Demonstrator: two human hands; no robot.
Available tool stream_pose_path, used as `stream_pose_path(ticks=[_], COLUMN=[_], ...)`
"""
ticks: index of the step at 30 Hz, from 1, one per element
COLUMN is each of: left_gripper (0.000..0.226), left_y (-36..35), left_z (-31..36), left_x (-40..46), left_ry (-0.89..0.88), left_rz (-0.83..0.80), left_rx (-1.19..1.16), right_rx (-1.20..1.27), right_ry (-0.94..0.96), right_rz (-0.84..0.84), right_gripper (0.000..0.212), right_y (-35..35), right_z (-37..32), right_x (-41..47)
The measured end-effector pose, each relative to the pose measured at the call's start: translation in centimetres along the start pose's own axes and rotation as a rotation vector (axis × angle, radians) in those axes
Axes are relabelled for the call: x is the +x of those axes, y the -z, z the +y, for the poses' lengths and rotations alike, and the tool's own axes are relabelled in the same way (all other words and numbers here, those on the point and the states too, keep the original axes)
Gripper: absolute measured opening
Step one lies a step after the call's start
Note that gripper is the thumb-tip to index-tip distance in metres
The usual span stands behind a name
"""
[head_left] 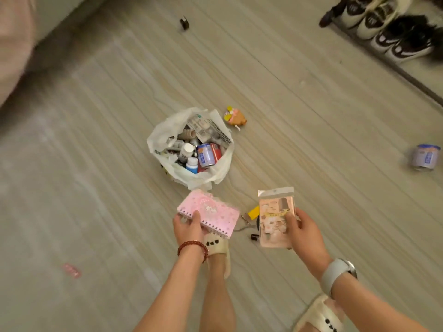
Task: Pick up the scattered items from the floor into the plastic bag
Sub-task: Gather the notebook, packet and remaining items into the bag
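Head view: my left hand (188,227) pinches the pink notebook (211,215) and my right hand (304,232) grips the sticker packet (275,219), both just below the plastic bag (163,133) at frame centre, already well filled. Left to gather: toy (235,117), tin (424,156) far right, small black thing (184,22) up top, pink strip (71,270) lower left. Open floor all round.

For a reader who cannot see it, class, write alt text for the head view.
A person's left hand holds a pink spiral notebook and the right hand holds a clear-wrapped packet, just short of an open white plastic bag full of cans and bottles. A small toy and a can lie on the floor.
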State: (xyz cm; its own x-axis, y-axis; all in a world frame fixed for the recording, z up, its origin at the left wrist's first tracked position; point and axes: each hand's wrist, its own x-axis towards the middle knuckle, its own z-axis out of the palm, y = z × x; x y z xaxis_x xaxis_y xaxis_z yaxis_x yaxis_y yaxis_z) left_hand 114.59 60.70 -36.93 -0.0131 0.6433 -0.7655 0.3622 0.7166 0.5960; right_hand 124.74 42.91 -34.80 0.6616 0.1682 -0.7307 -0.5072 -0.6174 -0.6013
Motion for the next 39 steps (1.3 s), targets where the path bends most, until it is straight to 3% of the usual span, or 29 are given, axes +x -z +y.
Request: stream_pose_path(ticks=[4,7,11,16,21,24,26,30,34,39], left_gripper=[0.032,0.045,0.051,0.048,0.035,0.037,0.044,0.053,0.048,0.042], left_y=[0.0,-0.6,-1.3,-2.0,-4.5,-6.8,-7.8,-7.2,-4.3,-1.4], left_z=[5.3,8.4,10.1,9.6,9.9,10.8,10.9,10.0,6.6,0.8], left_x=[9.7,15.7,21.7,25.6,25.6,25.4,25.5,23.3,19.7,14.7], left_ry=[-0.112,-0.235,-0.24,-0.116,0.027,0.141,0.169,0.011,-0.189,-0.349], left_rz=[-0.097,-0.156,-0.159,-0.201,-0.224,-0.222,-0.213,-0.213,-0.355,-0.457], left_rx=[0.316,0.618,0.747,0.583,0.346,0.17,0.176,0.645,1.01,1.257], right_rx=[-0.05,-0.133,-0.188,-0.276,-0.326,-0.349,-0.349,-0.41,-0.463,-0.495], right_ry=[0.04,0.048,0.008,-0.09,-0.217,-0.285,-0.344,-0.373,-0.308,-0.22], right_rz=[-0.098,-0.137,-0.103,-0.124,-0.045,-0.001,0.019,0.007,-0.115,-0.159], right_gripper=[0.036,0.039,0.036,0.05,0.047,0.042,0.04,0.04,0.039,0.039], right_y=[-8.9,-15.6,-21.4,-22.2,-19.0,-16.7,-15.5,-14.7,-14.6,-12.9], right_z=[-6.7,-9.4,-12.0,-12.0,-7.9,-5.5,-4.0,-2.4,-2.3,0.6], right_x=[6.6,12.3,17.5,19.6,17.0,15.2,14.5,14.3,13.5,12.5])
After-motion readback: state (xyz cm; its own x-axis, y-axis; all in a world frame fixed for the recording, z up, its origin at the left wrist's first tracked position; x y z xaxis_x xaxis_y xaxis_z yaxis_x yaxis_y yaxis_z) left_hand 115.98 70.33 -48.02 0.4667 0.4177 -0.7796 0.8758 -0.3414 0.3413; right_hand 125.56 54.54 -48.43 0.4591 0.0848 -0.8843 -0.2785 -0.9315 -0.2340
